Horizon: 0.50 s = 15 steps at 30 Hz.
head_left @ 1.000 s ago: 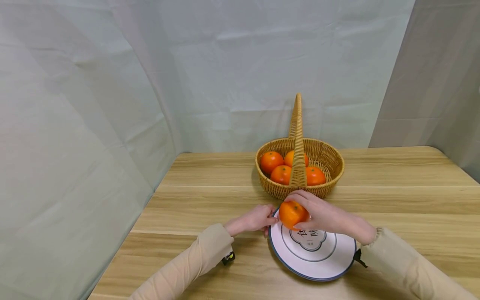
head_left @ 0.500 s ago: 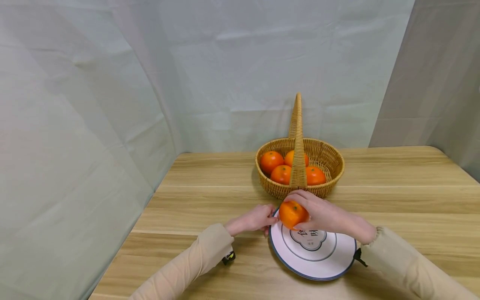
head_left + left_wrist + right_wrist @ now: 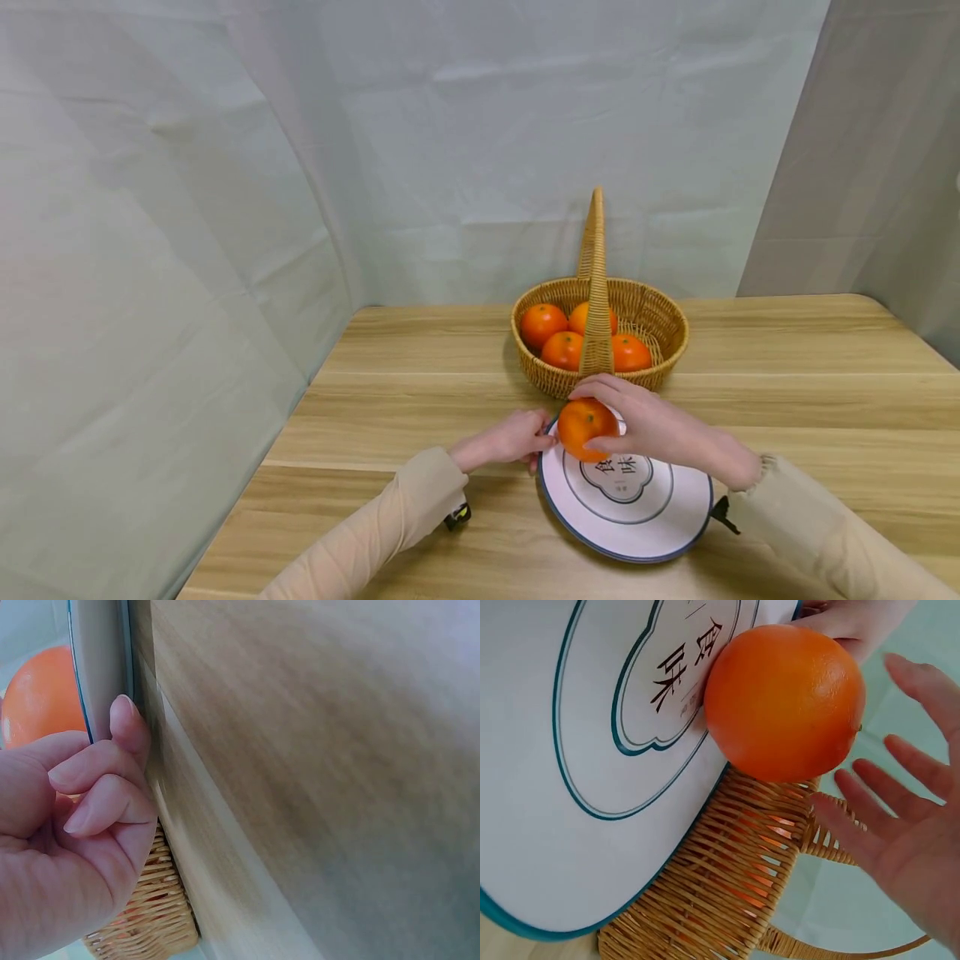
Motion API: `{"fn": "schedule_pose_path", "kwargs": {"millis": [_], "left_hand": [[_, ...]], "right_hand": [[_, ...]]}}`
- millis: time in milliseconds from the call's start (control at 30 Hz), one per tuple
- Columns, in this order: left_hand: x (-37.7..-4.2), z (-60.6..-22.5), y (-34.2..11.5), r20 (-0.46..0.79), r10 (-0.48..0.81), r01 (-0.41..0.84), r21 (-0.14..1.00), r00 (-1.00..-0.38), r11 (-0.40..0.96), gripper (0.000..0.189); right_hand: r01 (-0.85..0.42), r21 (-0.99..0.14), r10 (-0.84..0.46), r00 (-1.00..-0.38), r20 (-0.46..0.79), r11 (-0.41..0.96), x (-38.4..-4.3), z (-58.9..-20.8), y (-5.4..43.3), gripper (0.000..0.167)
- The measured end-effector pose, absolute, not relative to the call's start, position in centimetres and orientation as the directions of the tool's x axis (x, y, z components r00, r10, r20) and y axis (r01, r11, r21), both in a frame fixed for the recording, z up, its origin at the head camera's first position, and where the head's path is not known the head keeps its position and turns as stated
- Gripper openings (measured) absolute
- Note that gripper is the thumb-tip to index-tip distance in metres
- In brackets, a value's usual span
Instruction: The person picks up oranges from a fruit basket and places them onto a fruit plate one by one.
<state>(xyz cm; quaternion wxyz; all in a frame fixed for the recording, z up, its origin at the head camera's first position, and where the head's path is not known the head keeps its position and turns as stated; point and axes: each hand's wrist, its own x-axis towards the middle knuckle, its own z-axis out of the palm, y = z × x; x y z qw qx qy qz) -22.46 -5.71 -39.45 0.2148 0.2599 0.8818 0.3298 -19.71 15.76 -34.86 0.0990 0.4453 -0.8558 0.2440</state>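
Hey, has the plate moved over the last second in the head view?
No, no visible shift in any direction: against the wooden table, the plate sits in the same spot.

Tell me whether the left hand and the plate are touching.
Touching. The left wrist view shows the left hand pinching the edge of the plate between thumb and fingers.

pale creased cloth [image 3: 525,125] behind a wood-grain table [image 3: 810,375]
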Motion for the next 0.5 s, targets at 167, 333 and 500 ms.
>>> {"fn": "schedule_pose_path", "kwargs": {"millis": [167, 333, 500], "left_hand": [[-22.4, -39.4, -5.7, -0.203, 0.6, 0.31, 0.704, -0.774, 0.639, 0.008], [-22.4, -39.5, -5.7, -0.203, 0.596, 0.302, 0.71, -0.777, 0.636, 0.007], [-22.4, -39.4, -5.7, -0.198, 0.595, 0.306, 0.708, -0.779, 0.637, 0.007]], "right_hand": [[-0.851, -0.316, -0.692, -0.525, 0.495, 0.42, -19.8, -34.3, 16.0, 0.046], [-0.903, -0.282, -0.653, -0.43, 0.623, 0.324, -20.0, -33.6, 16.4, 0.036], [-0.953, -0.185, -0.59, -0.294, 0.752, 0.24, -20.3, -32.8, 16.8, 0.028]]}}
